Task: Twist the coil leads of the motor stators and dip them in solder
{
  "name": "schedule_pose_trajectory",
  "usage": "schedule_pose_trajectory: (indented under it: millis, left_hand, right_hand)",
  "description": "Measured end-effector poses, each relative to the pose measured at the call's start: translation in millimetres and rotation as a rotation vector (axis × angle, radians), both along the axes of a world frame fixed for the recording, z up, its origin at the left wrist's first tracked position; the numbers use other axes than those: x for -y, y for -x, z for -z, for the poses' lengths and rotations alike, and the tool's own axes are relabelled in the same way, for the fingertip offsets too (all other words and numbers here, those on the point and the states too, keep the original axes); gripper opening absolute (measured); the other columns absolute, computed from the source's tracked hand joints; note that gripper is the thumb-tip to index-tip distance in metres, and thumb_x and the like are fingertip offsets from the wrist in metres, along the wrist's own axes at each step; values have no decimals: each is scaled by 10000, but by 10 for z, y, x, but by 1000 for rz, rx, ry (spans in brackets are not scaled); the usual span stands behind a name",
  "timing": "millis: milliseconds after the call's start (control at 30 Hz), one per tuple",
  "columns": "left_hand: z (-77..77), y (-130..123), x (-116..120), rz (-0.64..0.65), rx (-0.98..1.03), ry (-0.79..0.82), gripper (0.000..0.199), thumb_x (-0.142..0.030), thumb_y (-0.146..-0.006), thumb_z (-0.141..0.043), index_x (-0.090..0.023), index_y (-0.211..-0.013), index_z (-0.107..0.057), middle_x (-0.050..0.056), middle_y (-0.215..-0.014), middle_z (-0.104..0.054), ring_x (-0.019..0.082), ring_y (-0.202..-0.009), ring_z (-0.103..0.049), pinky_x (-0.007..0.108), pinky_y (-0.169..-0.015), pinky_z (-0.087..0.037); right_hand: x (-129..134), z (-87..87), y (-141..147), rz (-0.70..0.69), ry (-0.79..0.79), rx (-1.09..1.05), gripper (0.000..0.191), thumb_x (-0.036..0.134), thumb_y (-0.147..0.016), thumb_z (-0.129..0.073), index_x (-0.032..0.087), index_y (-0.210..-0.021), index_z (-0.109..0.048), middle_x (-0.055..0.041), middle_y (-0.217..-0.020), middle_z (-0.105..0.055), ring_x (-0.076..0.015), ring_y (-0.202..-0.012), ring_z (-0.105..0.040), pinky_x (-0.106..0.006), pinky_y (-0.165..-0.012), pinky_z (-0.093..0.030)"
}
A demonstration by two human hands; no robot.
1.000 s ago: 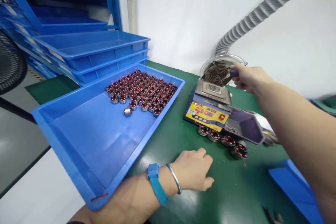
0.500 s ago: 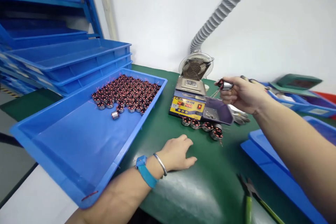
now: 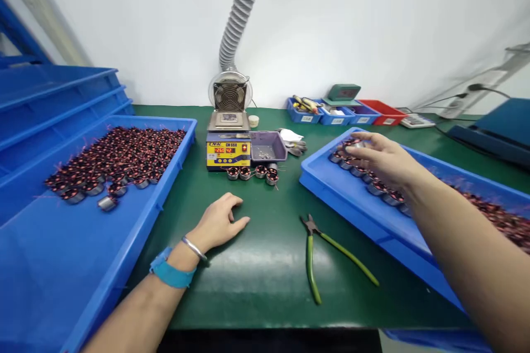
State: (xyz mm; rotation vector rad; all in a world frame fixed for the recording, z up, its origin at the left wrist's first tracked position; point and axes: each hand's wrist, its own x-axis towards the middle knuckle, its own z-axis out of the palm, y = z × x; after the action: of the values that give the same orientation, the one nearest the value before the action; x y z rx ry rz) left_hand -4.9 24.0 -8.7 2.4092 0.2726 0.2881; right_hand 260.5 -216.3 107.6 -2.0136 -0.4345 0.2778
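Right hand [image 3: 383, 160] out over the far-left corner of the right blue tray [image 3: 331, 190], fingers loosely spread, grip partly apart; a silvery motor stator [image 3: 355, 144] at the fingertips, blurred, so cannot tell whether pinched or only touched. Under and beside the palm, a row of copper-wound stators [image 3: 375, 187] lined along the tray's near wall, running off toward 4 o'clock under the forearm.

Left hand [image 3: 219, 223] flat on the green tabletop [image 3: 265, 265], palm down, fingers relaxed and slightly apart, grip on nothing. Silver bangle [image 3: 194, 248] and blue wristband [image 3: 169, 274] on that wrist.

At 1 o'clock from the left hand, four loose stators [image 3: 250, 172] in a short row on the tabletop, just in front of the yellow-faced solder pot [image 3: 228, 146] with red digits. Touching its right side, a small purple bin [image 3: 268, 146]. Behind the pot, a round fume fan [image 3: 229, 94] with a grey ribbed hose [image 3: 240, 11] rising at 12 o'clock.

At 3 o'clock from the left hand, green-handled cutters [image 3: 314, 253] lying open on the tabletop, between both hands, well apart from each.

At 9 o'clock, a large blue tray [image 3: 124, 242] with a dense cluster of stators [image 3: 116, 157] in its far half, one lying on its side just apart from the rest. Far back at 1 o'clock, small blue and red bins [image 3: 364, 113] against the wall.
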Motion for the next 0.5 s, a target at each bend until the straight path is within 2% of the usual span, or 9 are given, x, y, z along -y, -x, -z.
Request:
schedule_pose_trajectory:
  millis: [100,167,233,300,400,500]
  left_hand:
    - [-8,1,7,-3,11,10,242,-327,-804,-654,-169,-985,-627,12,-832,-590,125,-628,-568,266,-635,-475]
    - [-16,1,10,-9,15,13,232,-331,-803,-652,-172,-970,-629,6,-809,-587,127,-623,-573,268,-638,-479]
    - [-21,0,8,-18,17,17,224,-339,-808,-647,-173,-958,-630,5,-801,-587,128,-619,-574,271,-638,-482]
    - [-19,-1,3,-20,18,25,225,-340,-813,-643,-171,-961,-631,5,-796,-586,128,-620,-572,273,-641,-487]
    - [-7,-1,-8,-18,14,30,235,-329,-810,-652,-167,-979,-632,-2,-773,-575,132,-637,-576,275,-661,-494]
    - [4,2,-16,-18,8,27,261,-323,-795,-680,-156,-991,-634,3,-797,-577,132,-652,-578,281,-685,-499]
  right_hand:
    - [323,226,-242,138,240,160,426,325,-656,-787,239,-1007,-563,-45,-840,-645,-232,-802,-628,-402,-766,-536]
    - [425,395,-367,174,408,236,347,339,-704,-788,202,-961,-599,-55,-862,-641,-230,-862,-621,-437,-849,-518]
    - [456,554,-450,187,552,291,297,380,-784,-746,166,-946,-619,-73,-984,-646,-224,-986,-608,-459,-941,-480]
    - [460,688,-492,207,670,329,315,420,-802,-730,151,-928,-626,-109,-1151,-623,-266,-1148,-561,-517,-1019,-417]
    - [483,810,-508,269,798,374,358,475,-728,-760,179,-851,-601,-181,-1298,-558,-394,-1312,-444,-632,-1056,-311]
    - [507,794,-494,317,880,393,368,548,-730,-712,225,-825,-564,-221,-1306,-543,-445,-1336,-408,-681,-1023,-292]
